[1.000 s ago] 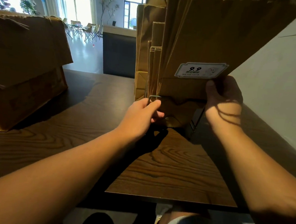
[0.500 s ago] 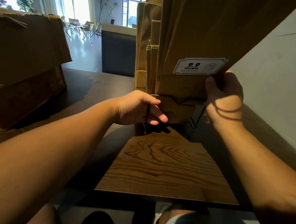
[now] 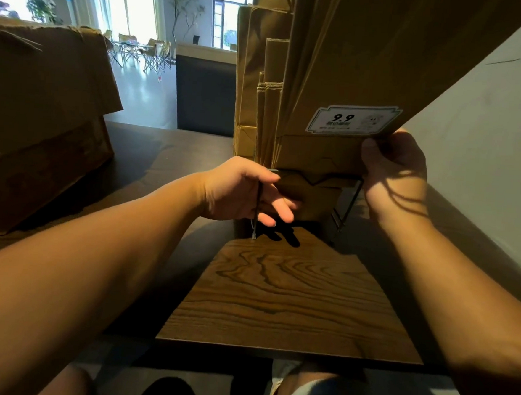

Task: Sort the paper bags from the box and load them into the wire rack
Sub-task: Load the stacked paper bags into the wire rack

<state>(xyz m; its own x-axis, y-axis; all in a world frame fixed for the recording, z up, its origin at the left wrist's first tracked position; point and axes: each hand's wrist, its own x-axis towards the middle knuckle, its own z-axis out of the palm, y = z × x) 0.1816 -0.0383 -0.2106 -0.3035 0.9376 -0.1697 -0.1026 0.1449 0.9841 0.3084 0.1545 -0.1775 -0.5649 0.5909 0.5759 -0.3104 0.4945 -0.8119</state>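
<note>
My right grip (image 3: 393, 175) pinches the front paper bag (image 3: 386, 61), its sticker (image 3: 352, 120) reading "9.9", upright in the wire rack (image 3: 346, 203) by the counter's (image 3: 286, 298) far edge. My left grip (image 3: 247, 193) curls round the rack's wire.

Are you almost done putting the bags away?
Partly. Several paper bags already stand in the wire rack. The right hand grips the bag with the 9.9 sticker at the rack; the left hand holds the rack's wire. The cardboard box's contents are hidden.
</note>
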